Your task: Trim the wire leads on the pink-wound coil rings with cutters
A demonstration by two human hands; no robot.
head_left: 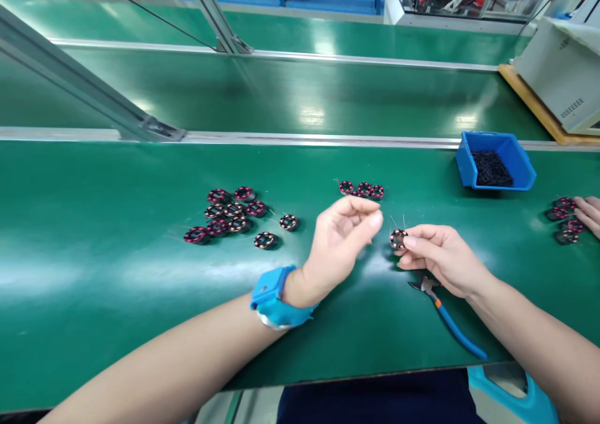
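Note:
My right hand point(440, 255) pinches a small ring-shaped wound motor stator point(398, 239) between thumb and fingers, its copper windings facing up. Two thin wire ends stick up from it. Just left of it, my left hand point(344, 233) is raised, with thumb and forefinger brought together; whether something thin lies between them is too small to tell. A blue band circles that wrist. Below my right hand lie cutting pliers point(452, 324) with a blue handle, partly hidden by the hand. Behind my left hand sits a small group of stators point(364, 188).
More stators point(234, 209) are clustered on the left of the green table point(117, 255). A blue bin point(522, 177) of small dark pieces stands at back right. At the right edge, another person's hand point(589, 214) touches several stators point(565, 214). Metal frame posts point(89, 89) slant behind.

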